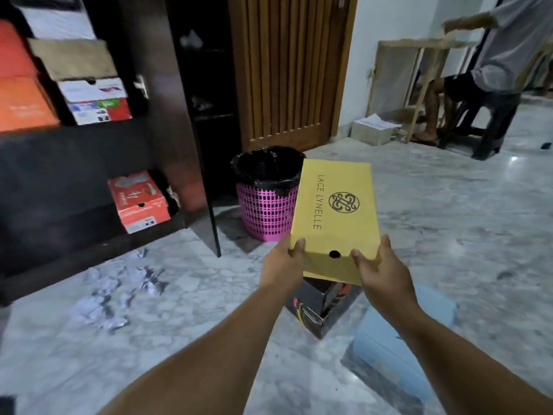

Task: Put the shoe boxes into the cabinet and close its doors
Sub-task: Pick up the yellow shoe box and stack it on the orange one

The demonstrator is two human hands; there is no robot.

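I hold a yellow shoe box (pixel 333 211) marked LACE LYNELLE above the floor, its near end gripped by my left hand (pixel 284 263) on the left corner and my right hand (pixel 381 272) on the right corner. Under it a black shoe box (pixel 317 307) stands open on the floor, and a pale blue box (pixel 398 339) lies to its right. The dark cabinet (pixel 74 163) is at the left with its door (pixel 179 121) swung open. Several boxes fill its upper shelf (pixel 89 85), and an orange-red box (pixel 139 202) sits on the lower shelf.
A pink waste basket (pixel 266 199) with a black liner stands between the cabinet door and the wooden room door (pixel 293 70). Crumpled paper (pixel 119 289) lies on the marble floor at the left. A person (pixel 490 70) stands by a wooden frame at the far right.
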